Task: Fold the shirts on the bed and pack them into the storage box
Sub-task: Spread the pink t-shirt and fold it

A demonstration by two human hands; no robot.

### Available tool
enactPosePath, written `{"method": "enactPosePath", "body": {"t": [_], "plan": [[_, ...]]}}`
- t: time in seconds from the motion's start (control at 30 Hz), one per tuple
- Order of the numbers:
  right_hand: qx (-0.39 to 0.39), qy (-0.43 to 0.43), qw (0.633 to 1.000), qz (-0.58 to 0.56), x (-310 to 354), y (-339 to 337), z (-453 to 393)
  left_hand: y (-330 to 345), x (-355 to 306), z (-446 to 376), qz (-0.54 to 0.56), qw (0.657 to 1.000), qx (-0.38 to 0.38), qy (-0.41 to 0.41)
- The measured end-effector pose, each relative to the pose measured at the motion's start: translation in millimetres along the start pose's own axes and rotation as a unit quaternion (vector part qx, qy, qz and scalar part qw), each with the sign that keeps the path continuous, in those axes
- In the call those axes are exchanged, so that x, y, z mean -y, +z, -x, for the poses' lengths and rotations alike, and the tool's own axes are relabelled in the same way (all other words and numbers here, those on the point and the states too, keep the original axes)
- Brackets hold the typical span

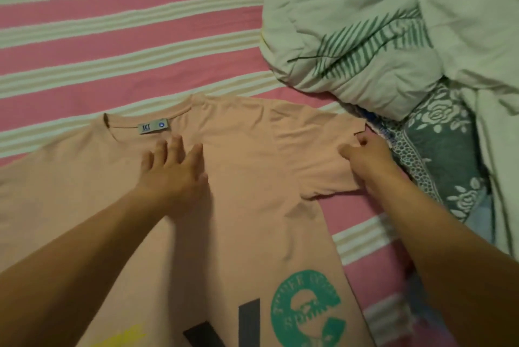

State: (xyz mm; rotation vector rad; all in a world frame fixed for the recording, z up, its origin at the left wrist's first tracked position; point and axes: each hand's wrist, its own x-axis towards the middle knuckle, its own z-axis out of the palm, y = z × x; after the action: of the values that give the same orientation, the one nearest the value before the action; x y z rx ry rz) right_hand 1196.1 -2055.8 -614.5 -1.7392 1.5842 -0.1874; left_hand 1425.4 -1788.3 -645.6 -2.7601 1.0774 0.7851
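— Since you ask how far along: item one, peach shirt [247,178], spread flat on the striped bed [112,37], unfolded.
— Hands?
— Left hand [174,169] flat, fingers apart, below the collar; right hand [368,155] pinching the sleeve hem at three o'clock.
— Storage box?
— None in sight; contents unknown. Heaped quilt [393,32] at one o'clock.

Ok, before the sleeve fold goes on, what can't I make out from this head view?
- Storage box: nowhere in the head view.
- Peach T-shirt: hem and far sleeve cut off by the bottom and left edges.
- Teal round print: lettering too blurred to read.
- Neck label: text too small.
- Right hand: fingertips curled into the sleeve edge, grip unclear.
- Other shirts: none seen; the crumpled quilt may cover some.
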Motion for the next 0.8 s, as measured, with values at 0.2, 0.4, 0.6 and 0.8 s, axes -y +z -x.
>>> {"method": "enactPosePath", "body": {"t": [0.2, 0.4, 0.6, 0.8], "plan": [[0.13, -0.377, 0.903, 0.158, 100, 26, 101, -55, -2, 66, 0.796, 0.587, 0.047, -0.143], [0.097, -0.27, 0.933, 0.218, -14, 14, 179, 2, -6, 55, 0.816, 0.534, 0.085, -0.204], [0.059, -0.042, 0.967, 0.242, -200, -44, 281, 19, -30, 56, 0.717, 0.669, -0.064, -0.186], [0.128, 0.081, 0.977, 0.152, -229, -61, 317, 6, -55, 57, 0.538, 0.84, -0.063, -0.019]]}}
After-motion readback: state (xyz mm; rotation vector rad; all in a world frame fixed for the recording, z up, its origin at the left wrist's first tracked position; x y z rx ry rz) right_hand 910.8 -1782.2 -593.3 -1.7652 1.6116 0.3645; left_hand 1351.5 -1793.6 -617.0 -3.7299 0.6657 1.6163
